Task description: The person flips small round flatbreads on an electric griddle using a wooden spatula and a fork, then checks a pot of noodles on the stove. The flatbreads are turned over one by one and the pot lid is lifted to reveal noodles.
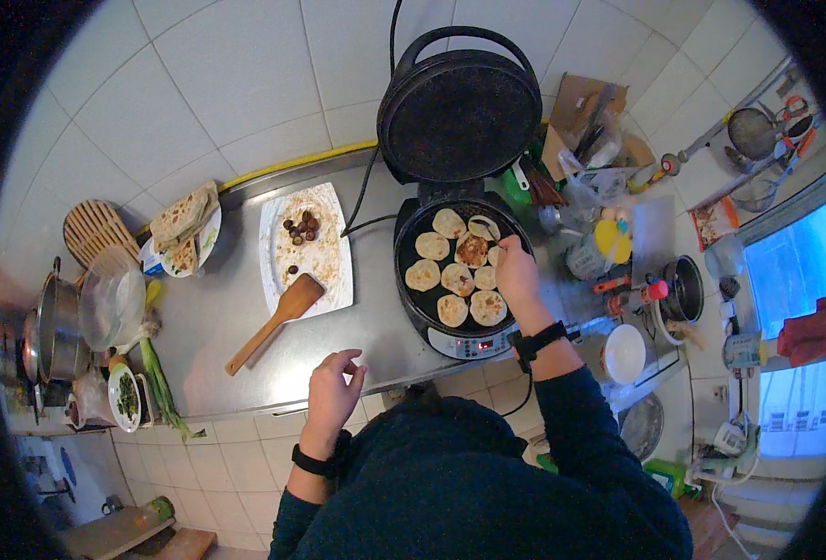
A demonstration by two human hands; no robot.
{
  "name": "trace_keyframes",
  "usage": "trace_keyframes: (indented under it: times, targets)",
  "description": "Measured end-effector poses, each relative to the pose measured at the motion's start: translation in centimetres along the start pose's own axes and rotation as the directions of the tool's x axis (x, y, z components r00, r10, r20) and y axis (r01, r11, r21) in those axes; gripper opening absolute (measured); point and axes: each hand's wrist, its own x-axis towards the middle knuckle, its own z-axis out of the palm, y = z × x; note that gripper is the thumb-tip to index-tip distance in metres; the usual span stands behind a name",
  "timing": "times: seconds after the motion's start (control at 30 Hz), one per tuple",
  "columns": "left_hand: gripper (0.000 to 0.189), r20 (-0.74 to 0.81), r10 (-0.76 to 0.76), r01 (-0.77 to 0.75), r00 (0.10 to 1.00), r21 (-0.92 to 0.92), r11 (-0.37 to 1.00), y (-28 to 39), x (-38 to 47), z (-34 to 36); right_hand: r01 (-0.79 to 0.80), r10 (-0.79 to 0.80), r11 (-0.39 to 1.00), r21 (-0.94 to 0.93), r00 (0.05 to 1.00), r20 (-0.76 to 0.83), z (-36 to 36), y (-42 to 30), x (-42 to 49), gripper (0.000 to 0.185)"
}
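Several small round flatbreads point(457, 279) lie in the black pan of an electric griddle point(469, 346), whose lid point(463, 115) stands raised. My right hand point(515, 269) is over the pan's right side, closed on a thin utensil that looks like a spoon point(485, 225); its head is at a flatbread near the back. My left hand point(336, 388) holds nothing, fingers partly curled, near the counter's front edge. Left of the griddle, a white rectangular plate point(339, 260) bears crumbs and several small brown round pieces point(302, 229). A wooden spatula point(276, 322) rests its blade on the plate's near edge.
Folded flatbreads point(187, 215) sit on a plate at the back left. Steel pots point(63, 329), a clear bowl point(112, 297), green onions point(159, 381) and a dish of chopped greens point(125, 398) crowd the left. Jars, bottles, a white bowl point(624, 353) and a cardboard box point(581, 105) stand right. A black cord crosses behind.
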Motion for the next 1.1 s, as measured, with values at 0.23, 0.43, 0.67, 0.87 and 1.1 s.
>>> trace_keyframes:
  times: [0.23,0.43,0.67,0.87,1.1]
  targets:
    - [0.025,0.004,0.015,-0.016,1.0,0.003,1.0,-0.1,-0.5,0.2,-0.1,0.103,0.979,-0.18,0.995,0.012,-2.4,1.1,-1.6,0.02]
    - [0.026,0.011,0.059,-0.06,0.998,0.044,0.997,0.3,0.0,0.2,-0.075,0.087,0.986,-0.151,0.994,0.069,-1.6,1.9,-1.2,0.02]
    - [0.026,0.004,0.077,-0.077,0.997,0.046,0.996,0.1,0.1,-0.1,0.089,-0.092,0.992,-0.087,0.995,-0.032,1.3,2.8,0.2,0.023]
    - [0.025,-0.018,0.105,-0.105,0.994,0.02,0.994,0.3,0.8,-0.5,-0.114,0.107,0.99,-0.081,0.991,-0.084,-0.7,3.5,-1.0,0.019]
    - [0.025,-0.005,0.127,-0.127,0.992,0.033,0.991,1.4,1.9,-1.1,-0.154,0.146,0.984,-0.085,0.985,-0.097,-3.9,5.3,-5.0,0.016]
